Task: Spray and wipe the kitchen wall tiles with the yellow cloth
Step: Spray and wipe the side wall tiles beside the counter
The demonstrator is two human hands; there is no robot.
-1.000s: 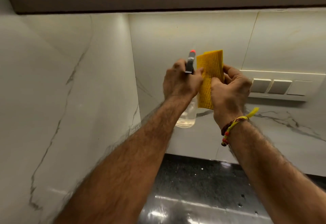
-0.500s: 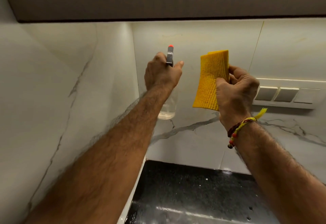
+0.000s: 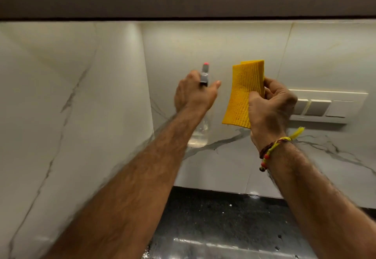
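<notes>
- The left hand (image 3: 194, 93) grips the neck of a clear spray bottle (image 3: 198, 134), fingers curled round it, thumb stretched forward; the grey nozzle with its red tip (image 3: 205, 73) points at the back wall tiles (image 3: 213, 55).
- A second ago the two hands were pressed together; the left one has since swung out toward the corner, and the bottle is now well apart from the cloth.
- The right hand (image 3: 270, 108) pinches the folded yellow cloth (image 3: 243, 93) upright between thumb and fingers, near the switch panel (image 3: 325, 106), not touching the wall.
- Judgement: separating the hands frees the nozzle, so spraying looks about to begin; wiping is not yet started.
- Below lies the dark counter (image 3: 223, 228).
</notes>
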